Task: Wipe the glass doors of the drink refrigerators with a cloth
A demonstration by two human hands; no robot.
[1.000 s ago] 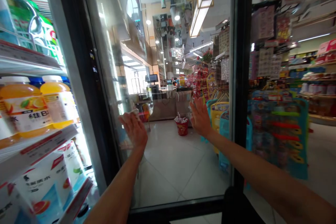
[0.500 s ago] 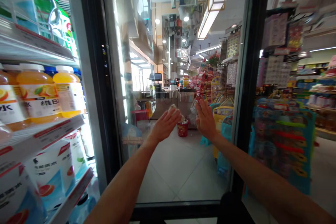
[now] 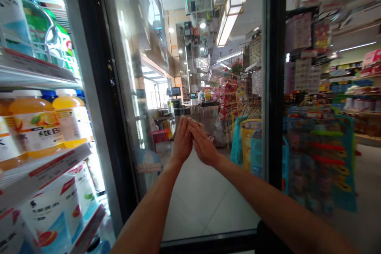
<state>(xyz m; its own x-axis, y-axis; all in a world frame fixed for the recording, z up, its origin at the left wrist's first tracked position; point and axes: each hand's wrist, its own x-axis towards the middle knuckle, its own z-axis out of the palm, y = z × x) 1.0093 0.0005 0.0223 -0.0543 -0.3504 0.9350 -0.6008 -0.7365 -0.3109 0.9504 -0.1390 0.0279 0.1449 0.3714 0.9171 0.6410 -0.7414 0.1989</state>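
Fingertips together, my two hands meet at a glass door (image 3: 208, 198) in front of me. My left hand (image 3: 182, 143) has its fingers stretched upward and close together, with the palm turned to the glass. Against it leans my right hand (image 3: 205, 147), flat, its straight fingers slanting up to the left. A pale crumpled tissue or cloth (image 3: 200, 124) peeks out just beyond the right fingers. Most of it is hidden behind the hands, where the left hand appears to press it to the glass.
To the left, a lit cooler holds orange drink bottles (image 3: 35, 123) and white drink pouches (image 3: 56, 210) on shelves. The door's black frame (image 3: 273, 87) stands upright at the right. Beyond it hangs a rack of toys (image 3: 333, 158). A counter (image 3: 208, 119) appears through the glass.
My hands were apart on the glass, the tissue under my left hand. The right hand has moved left to touch the left one. The view has shifted slightly rightward.
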